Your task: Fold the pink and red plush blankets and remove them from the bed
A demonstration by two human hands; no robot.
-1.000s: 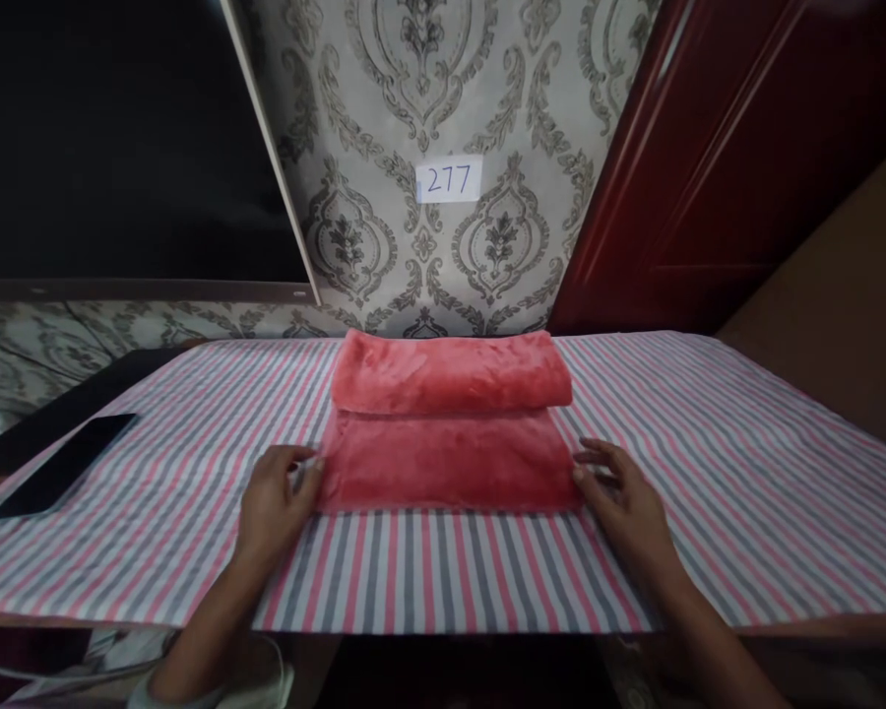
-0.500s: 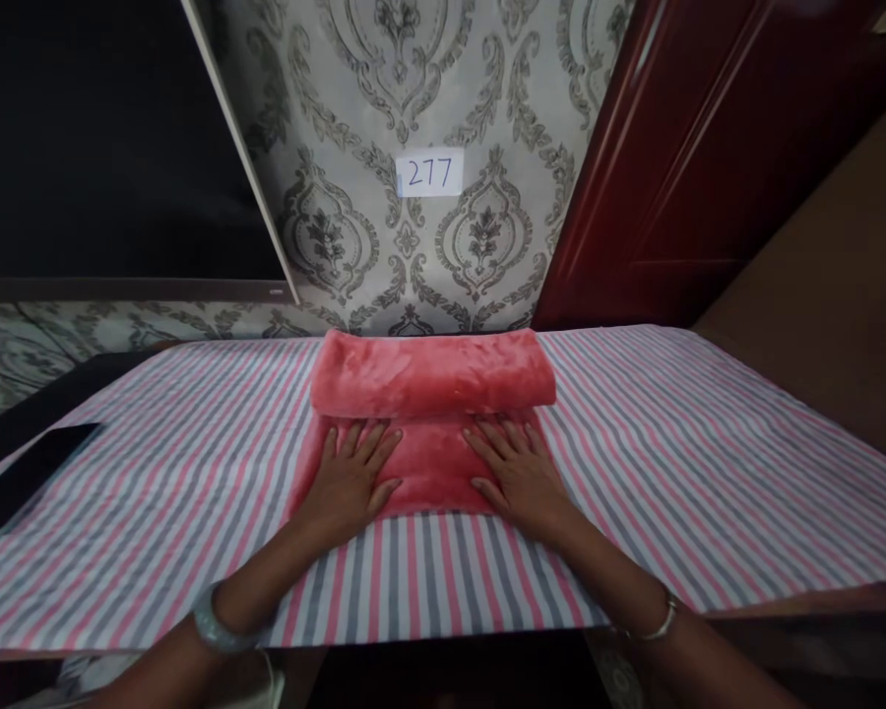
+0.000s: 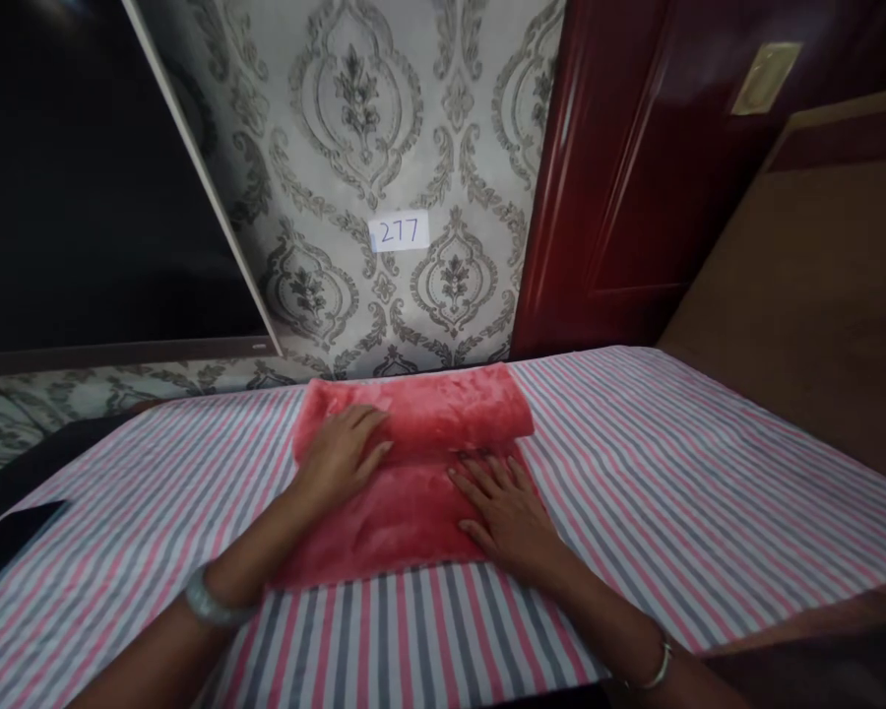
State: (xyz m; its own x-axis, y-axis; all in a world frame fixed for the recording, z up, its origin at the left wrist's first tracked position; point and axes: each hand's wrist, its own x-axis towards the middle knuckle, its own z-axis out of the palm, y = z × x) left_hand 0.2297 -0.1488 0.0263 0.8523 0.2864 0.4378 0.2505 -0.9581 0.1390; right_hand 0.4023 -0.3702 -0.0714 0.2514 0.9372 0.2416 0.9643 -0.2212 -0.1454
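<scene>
A plush coral-red cloth (image 3: 399,527) lies on the table, its far part rolled or folded into a thick bundle and its near part flat. My left hand (image 3: 344,458) rests on the left end of the bundle, fingers stretched over its top. On the flat part at the right lies my right hand (image 3: 506,507), palm down with fingers spread, the tips close to the bundle's lower edge. Neither hand grips anything. What lies inside the bundle is hidden.
A striped tablecloth (image 3: 657,492) covers the table. At its left edge is a dark flat object (image 3: 11,542), partly cut off. Behind stand a large black screen (image 3: 103,197), a patterned wall with a "277" paper label (image 3: 400,231), and a dark red door (image 3: 605,177).
My left hand has moved from the flat part up onto the bundle. My right hand stays on the flat part. The camera view has shifted up and to the right.
</scene>
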